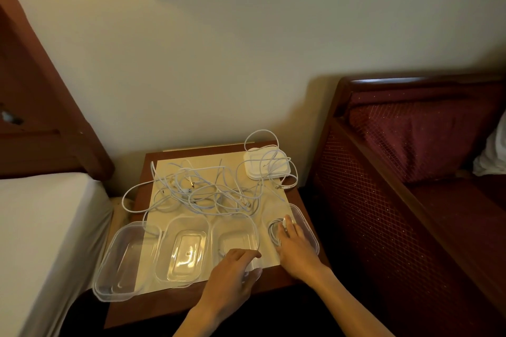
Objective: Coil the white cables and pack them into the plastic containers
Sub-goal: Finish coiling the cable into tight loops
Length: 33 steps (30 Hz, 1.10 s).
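Four clear plastic containers stand in a row along the table's front: the leftmost (pixel 120 260), a second (pixel 164 243), a third (pixel 219 230) and the rightmost (pixel 310 230). A tangle of loose white cables (pixel 208 191) lies behind them on a pale sheet. My right hand (pixel 295 249) reaches into the rightmost container, its fingers lying flat on a coiled white cable (pixel 273 234) there. My left hand (pixel 232 276) grips the near right rim of the third container, fingers over the edge and thumb outside.
A white stack of lids (pixel 260 169) sits at the table's back right with a cable looped over it. The small wooden table (pixel 153 306) stands between a bed (pixel 41 227) on the left and a dark red upholstered seat (pixel 410 172) on the right.
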Available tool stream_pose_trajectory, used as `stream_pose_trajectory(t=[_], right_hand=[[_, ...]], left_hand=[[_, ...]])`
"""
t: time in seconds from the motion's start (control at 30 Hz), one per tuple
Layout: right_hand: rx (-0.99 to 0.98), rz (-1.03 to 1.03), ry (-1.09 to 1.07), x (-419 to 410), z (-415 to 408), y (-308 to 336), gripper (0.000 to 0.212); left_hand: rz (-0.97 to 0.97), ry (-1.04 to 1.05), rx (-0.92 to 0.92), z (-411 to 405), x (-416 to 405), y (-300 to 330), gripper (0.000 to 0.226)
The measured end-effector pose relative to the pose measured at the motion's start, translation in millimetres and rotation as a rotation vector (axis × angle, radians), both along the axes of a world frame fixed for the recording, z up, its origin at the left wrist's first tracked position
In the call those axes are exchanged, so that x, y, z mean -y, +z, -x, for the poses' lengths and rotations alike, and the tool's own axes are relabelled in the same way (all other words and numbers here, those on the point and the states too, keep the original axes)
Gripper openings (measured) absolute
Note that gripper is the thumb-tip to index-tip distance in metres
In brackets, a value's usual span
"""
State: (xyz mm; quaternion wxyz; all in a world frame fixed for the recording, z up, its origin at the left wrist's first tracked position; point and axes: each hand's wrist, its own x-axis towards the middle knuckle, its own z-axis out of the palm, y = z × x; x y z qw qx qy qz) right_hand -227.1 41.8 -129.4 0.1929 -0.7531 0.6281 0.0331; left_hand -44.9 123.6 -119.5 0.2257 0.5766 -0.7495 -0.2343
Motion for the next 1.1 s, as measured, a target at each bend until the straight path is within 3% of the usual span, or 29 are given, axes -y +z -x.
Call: stream_pose_trajectory(t=[0.1, 0.23, 0.33, 0.47, 0.53, 0.63, 0.77, 0.97, 1.1], right_hand=[[0.039, 0.200, 0.006, -1, -3, 10, 0.050], [0.316, 0.436, 0.004, 13, -15, 43, 0.036], [0.386, 0.440, 0.049, 34, -30, 57, 0.031], [0.251, 0.342, 0.108, 62, -45, 54, 0.039], [0.183, 0.336, 0.129, 72, -48, 53, 0.028], [0.260, 0.409, 0.169, 89, -51, 66, 0.019], [0.315, 0.459, 0.185, 118, -50, 99, 0.016], [0.481, 0.400, 0.051, 173, -41, 136, 0.018], [0.665, 0.484, -0.034, 197, -45, 175, 0.021]], left_hand=[[0.084, 0.039, 0.011, -1, 6, 6, 0.035], [0.290, 0.164, -0.010, -10, 35, 25, 0.015], [0.303, 0.214, -0.009, -20, 68, 44, 0.012], [0.213, 0.126, 0.067, -25, 108, 55, 0.037], [0.156, 0.073, 0.109, -25, 121, 54, 0.045], [0.138, 0.044, 0.116, -28, 136, 52, 0.040], [0.401, 0.076, -0.029, -41, 156, 90, 0.017], [0.768, 0.042, -0.102, -71, 172, 219, 0.016], [0.855, 0.040, -0.165, -98, 168, 271, 0.017]])
